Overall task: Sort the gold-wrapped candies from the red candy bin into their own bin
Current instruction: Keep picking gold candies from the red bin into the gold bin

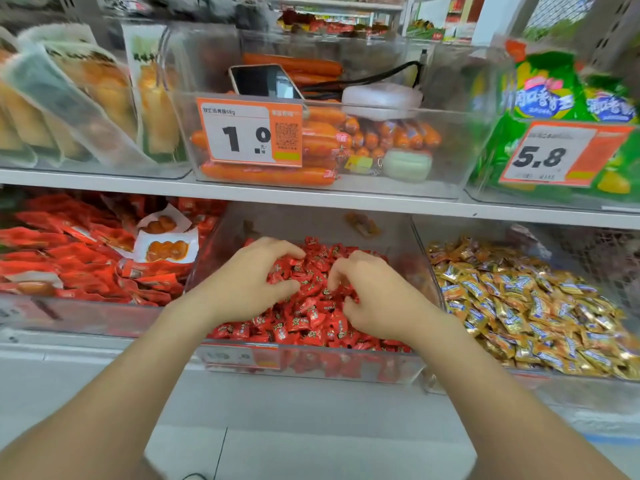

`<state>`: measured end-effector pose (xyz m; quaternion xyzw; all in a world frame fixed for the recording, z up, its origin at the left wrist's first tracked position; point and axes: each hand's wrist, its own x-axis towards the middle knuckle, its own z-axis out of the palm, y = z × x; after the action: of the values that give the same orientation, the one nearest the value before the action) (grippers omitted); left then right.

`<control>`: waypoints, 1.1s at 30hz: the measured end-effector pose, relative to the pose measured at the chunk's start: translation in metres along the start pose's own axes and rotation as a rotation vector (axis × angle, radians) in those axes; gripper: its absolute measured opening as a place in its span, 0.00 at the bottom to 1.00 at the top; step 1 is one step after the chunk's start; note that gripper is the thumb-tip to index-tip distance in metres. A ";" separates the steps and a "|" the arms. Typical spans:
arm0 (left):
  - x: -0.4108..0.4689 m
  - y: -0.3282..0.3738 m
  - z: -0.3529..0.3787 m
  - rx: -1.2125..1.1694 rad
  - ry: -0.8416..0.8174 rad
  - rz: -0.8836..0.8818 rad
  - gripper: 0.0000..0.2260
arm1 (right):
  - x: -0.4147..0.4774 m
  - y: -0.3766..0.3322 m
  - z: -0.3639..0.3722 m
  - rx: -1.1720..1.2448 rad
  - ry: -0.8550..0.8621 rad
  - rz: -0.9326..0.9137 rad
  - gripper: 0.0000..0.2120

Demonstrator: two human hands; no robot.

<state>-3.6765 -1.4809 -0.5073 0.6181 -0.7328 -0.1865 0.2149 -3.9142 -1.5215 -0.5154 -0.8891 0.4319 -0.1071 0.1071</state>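
A clear bin on the lower shelf holds a heap of red-wrapped candies. Both my hands are down in it. My left hand rests on the pile's left side with fingers curled and spread among the red candies. My right hand lies on the right side, fingers bent and digging into the pile. No gold candy shows in either hand or on top of the red pile. Right of it, another clear bin is full of gold-wrapped candies.
Left of the red bin lies a bin of red snack packets. The upper shelf carries a bin of orange sausages with a phone on top, pale packets at left, green bags at right.
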 end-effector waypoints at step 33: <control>0.006 -0.024 0.010 0.289 -0.224 -0.198 0.33 | 0.027 -0.029 0.013 0.208 -0.045 -0.109 0.10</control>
<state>-3.6633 -1.4908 -0.5282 0.6869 -0.7069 -0.1671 0.0219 -3.8724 -1.5243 -0.5170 -0.8975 0.3669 -0.1372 0.2026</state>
